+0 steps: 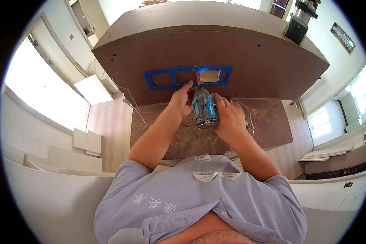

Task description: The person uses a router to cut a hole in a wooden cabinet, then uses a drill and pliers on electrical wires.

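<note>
My right hand grips a teal cordless drill, whose front end points at a brown panel. A blue rectangular template with several openings lies against the panel. A short red piece stands at the template beside a square opening with a pale, lit inside. My left hand is left of the drill, thumb raised to the template's lower edge and fingers curled; what they hold, if anything, is hidden. A brown board dusted with sawdust lies below, with a thin pale cord across its left side.
A power tool stands atop the cabinet's right end. Pale panels lean along the left wall, and more lie at the right. A bright doorway is at the left and a window at the right.
</note>
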{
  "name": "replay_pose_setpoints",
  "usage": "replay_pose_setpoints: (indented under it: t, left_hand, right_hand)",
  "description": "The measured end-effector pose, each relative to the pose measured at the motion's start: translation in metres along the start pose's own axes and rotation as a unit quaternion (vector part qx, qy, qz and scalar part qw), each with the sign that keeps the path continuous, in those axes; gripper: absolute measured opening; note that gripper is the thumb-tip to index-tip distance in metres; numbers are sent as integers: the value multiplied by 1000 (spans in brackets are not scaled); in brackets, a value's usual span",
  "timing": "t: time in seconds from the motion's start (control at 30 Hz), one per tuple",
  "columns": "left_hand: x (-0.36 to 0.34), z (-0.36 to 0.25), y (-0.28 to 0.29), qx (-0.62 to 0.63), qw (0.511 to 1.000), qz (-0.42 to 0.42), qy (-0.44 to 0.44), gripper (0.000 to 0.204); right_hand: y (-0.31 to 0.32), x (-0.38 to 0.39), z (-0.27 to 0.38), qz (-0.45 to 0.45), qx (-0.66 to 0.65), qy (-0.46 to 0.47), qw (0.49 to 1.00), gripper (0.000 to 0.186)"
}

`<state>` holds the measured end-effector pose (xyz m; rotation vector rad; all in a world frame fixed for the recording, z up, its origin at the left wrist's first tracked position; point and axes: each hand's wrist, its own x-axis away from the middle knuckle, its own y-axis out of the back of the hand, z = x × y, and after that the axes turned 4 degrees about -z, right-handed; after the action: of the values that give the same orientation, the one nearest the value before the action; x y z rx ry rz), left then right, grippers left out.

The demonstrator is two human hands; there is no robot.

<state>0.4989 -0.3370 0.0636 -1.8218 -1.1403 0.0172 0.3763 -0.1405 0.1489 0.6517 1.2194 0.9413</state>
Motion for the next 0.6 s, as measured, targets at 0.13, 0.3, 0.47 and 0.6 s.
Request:
replay_pose_setpoints:
  t: [0.13, 0.3, 0.47, 0.6]
  left_hand:
    - [11, 0, -10, -58, 998, -3, -28, 38]
    - [11, 4, -5, -88, 994, -17, -68, 36]
    - [26, 5, -17, -81, 994, -38, -70, 32]
    - [25, 10, -14, -63, 994, -57, -64, 29]
  right_hand:
    - [1, -3, 2, 27, 11, -16, 999, 77]
    - [6, -5, 10, 14, 19, -17, 1000, 73]
    - [5, -5, 15, 26, 6, -30, 999, 74]
    - [8, -1, 15, 35, 48, -18, 998, 70]
